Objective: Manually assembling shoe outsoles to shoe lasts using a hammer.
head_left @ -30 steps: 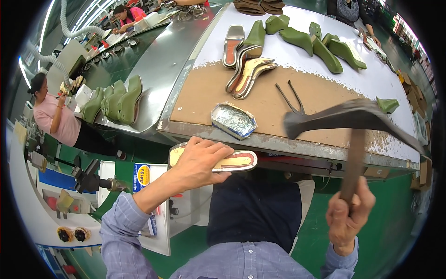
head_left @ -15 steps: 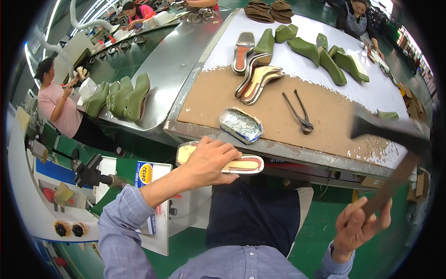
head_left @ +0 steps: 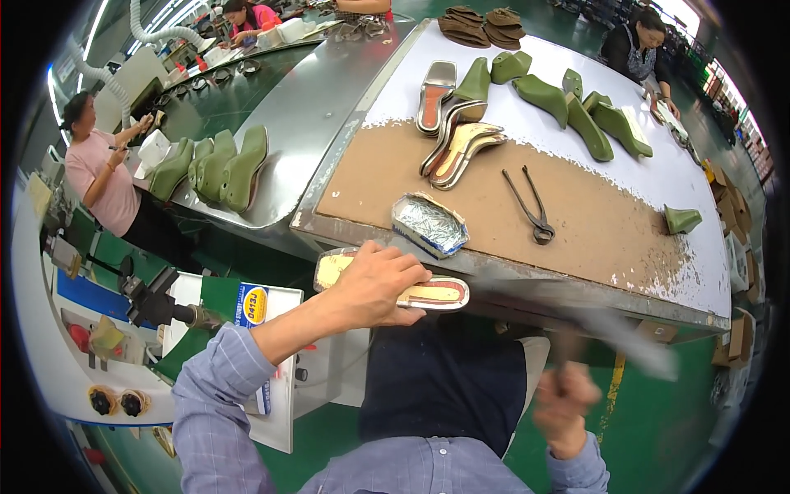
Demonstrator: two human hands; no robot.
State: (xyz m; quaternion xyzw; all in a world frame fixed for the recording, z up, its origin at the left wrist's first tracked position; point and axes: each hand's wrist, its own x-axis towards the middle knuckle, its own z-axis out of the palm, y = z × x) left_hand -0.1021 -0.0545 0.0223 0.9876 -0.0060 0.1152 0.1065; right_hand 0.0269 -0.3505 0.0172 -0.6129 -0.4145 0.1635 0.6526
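Note:
My left hand (head_left: 374, 284) is closed around a shoe insole (head_left: 436, 293) in cream and brown with a pale rim. It is held level just off the table's near edge, and its underside is hidden. In my right hand (head_left: 564, 403) is the handle of a hammer (head_left: 539, 303). The hammer is smeared by motion, its head close to the insole's right end; contact cannot be made out. Beyond my left hand, a small open box (head_left: 405, 221) of loose nails (head_left: 436, 226) sits on the table. Pincers (head_left: 539, 222) lie to its right, handles spread.
More insoles (head_left: 465, 156) are stacked on the brown-and-white worktable (head_left: 370, 193). Green shoe lasts (head_left: 588, 128) lie behind them, others (head_left: 245, 169) on the metal bench at left. A machine (head_left: 164, 305) stands by my left arm. People work at left and far right.
My right hand has swung the hammer leftward and down, from raised at the right to near the insole. My left hand keeps its hold, nearly unmoved. The view has shifted slightly.

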